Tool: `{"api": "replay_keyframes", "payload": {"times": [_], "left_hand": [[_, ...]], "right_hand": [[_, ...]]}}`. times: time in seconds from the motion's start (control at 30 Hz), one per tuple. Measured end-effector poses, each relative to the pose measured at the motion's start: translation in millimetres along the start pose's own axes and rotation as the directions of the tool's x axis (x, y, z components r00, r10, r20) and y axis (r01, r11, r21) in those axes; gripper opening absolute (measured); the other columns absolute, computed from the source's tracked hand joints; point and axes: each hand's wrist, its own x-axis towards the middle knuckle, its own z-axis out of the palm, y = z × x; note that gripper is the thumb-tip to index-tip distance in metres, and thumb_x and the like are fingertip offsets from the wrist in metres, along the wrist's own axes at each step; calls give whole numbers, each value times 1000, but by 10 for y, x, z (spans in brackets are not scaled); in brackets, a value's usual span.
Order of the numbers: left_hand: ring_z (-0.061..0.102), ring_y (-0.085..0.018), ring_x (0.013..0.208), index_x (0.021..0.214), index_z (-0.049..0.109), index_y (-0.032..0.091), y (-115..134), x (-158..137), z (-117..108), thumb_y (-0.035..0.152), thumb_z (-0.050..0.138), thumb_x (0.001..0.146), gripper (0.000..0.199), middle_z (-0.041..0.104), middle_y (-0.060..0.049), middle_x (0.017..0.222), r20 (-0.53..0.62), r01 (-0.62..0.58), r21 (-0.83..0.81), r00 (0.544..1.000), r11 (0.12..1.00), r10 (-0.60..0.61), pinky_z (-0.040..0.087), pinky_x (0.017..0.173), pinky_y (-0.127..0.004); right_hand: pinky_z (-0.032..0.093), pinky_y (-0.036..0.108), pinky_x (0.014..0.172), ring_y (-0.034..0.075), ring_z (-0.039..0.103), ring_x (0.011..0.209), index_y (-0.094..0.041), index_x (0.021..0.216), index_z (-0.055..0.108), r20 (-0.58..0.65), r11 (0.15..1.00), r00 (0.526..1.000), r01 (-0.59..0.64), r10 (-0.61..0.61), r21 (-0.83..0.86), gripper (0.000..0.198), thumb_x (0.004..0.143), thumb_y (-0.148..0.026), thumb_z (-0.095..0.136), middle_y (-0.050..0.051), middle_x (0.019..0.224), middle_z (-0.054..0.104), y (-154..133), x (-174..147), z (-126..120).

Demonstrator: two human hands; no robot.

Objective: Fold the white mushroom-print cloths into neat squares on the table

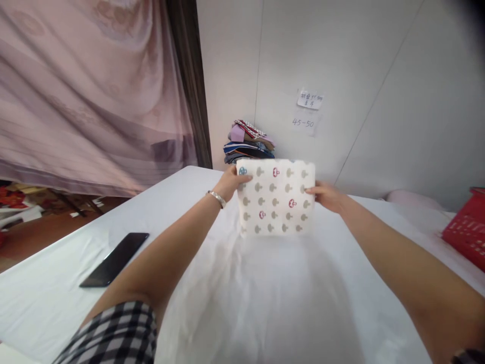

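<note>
Between my two hands a folded white cloth [275, 198] with a print of grey, red and blue mushrooms is held up above the white-covered table [273, 293]. My left hand [232, 183], with a bracelet on the wrist, pinches the cloth's upper left edge, thumb in front. On the opposite side my right hand [326, 195] grips the right edge, its thumb also on the front face. The other fingers of both hands are mostly hidden behind the cloth. Right behind it stands a stack of folded clothes [248, 142] by the wall.
A black phone [115, 259] lies on the table to the left of my left forearm. At the right edge is a red plastic basket [468, 230]. A pink curtain [94, 91] hangs at the left, and handwritten paper notes [309, 100] are stuck on the wall.
</note>
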Motion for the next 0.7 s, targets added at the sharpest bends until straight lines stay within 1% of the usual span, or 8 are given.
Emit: {"api": "replay_keyframes", "payload": {"times": [0.1, 0.2, 0.27, 0.33, 0.4, 0.43, 0.53, 0.7], "left_hand": [[57, -25, 101, 113, 50, 13, 397, 68, 72, 20, 75, 56, 63, 61, -6, 104, 55, -337, 188, 941, 922, 333, 44, 90, -43], [49, -27, 113, 119, 47, 18, 386, -276, 71, 22, 72, 61, 64, 54, -7, 120, 196, -558, 460, 822, 691, 534, 38, 98, -42], [48, -26, 115, 118, 49, 20, 94, -687, 35, 22, 64, 70, 51, 54, -8, 120, 359, -620, 577, 777, 532, 517, 33, 102, -43], [50, -23, 114, 116, 50, 24, -323, -1151, -8, 20, 57, 75, 41, 58, -7, 116, 601, -703, 585, 711, 405, 366, 27, 106, -46], [53, -18, 111, 114, 50, 24, -706, -1573, -37, 10, 46, 80, 37, 63, -4, 110, 785, -824, 462, 552, 328, 281, 25, 107, -46], [53, -17, 110, 113, 50, 23, -844, -1742, -45, 5, 42, 82, 37, 63, -5, 110, 818, -847, 433, 513, 309, 260, 28, 107, -44], [52, -16, 111, 109, 50, 20, -992, -2024, -49, 2, 40, 82, 34, 64, -5, 108, 835, -841, 440, 512, 315, 200, 32, 105, -41], [51, -21, 112, 119, 46, 19, -782, -2039, -56, 5, 44, 78, 44, 62, -10, 111, 839, -801, 398, 515, 446, 177, 36, 102, -47]], "right_hand": [[42, 48, 93, 28, 58, 101, -15, 99, 61, -164, 969, 955, 239, -246, -63, 45, 57, -25, 74, 9, 106, 66, -218, -38, -82], [40, 48, 97, 29, 49, 115, -19, 109, 57, -327, 928, 876, 287, -354, -235, 54, 60, -36, 73, 8, 119, 59, -47, -269, -88], [38, 46, 99, 28, 43, 121, -24, 115, 54, -315, 926, 891, 233, -326, -298, 49, 71, -44, 62, 6, 127, 53, 277, -553, -50], [37, 47, 101, 30, 42, 123, -26, 108, 59, -250, 931, 936, 157, -247, -330, 43, 71, -48, 60, 6, 125, 55, 673, -910, 14], [32, 49, 105, 30, 36, 126, -30, 103, 62, -109, 903, 987, 65, -122, -424, 40, 71, -52, 59, 4, 125, 55, 1031, -1271, 80], [31, 50, 105, 30, 38, 125, -30, 101, 63, -79, 898, 994, 35, -77, -438, 39, 71, -54, 58, 4, 123, 57, 1171, -1427, 104], [31, 50, 105, 30, 39, 125, -31, 94, 67, 39, 862, 998, 56, -41, -504, 35, 70, -55, 58, 2, 122, 57, 1406, -1713, 104], [34, 46, 104, 26, 41, 124, -32, 92, 69, 153, 829, 988, 103, -21, -550, 29, 81, -49, 49, 0, 124, 56, 1372, -1761, -87]]}}
